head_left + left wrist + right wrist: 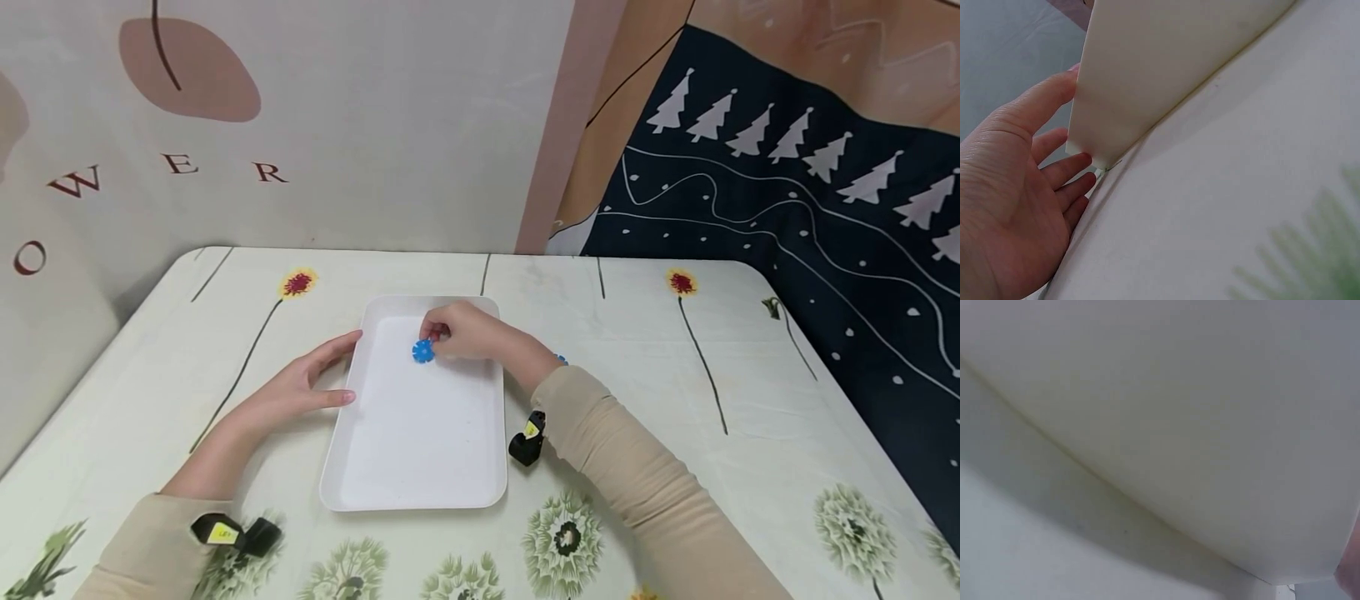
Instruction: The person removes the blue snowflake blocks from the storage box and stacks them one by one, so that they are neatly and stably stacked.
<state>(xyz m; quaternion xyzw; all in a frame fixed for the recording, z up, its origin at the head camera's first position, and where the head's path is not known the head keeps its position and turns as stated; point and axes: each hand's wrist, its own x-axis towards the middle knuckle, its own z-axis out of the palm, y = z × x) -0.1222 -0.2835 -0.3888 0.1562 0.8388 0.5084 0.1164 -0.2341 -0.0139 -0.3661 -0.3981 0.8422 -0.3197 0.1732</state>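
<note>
A shallow white tray [420, 450] lies on the flower-print tablecloth. Over its far part, my right hand [467, 332] pinches a small blue snowflake-shaped disc [423, 351] between curled fingers. A bit of red [436, 336] shows at those fingertips, mostly hidden by the hand. My left hand [303, 385] is at the tray's left side, thumb and fingers spread, fingertips right at the rim. The left wrist view has the tray's outer wall [1147, 69] beside the extended fingers of that hand. In the right wrist view the tray wall [1179, 425] fills most of the picture.
Another blue piece [562, 359] peeks out from behind the right forearm, on the cloth right of the tray. Black wrist cameras [528, 439] sit on both sleeves. A printed wall hanging [375, 125] stands behind the table [615, 292].
</note>
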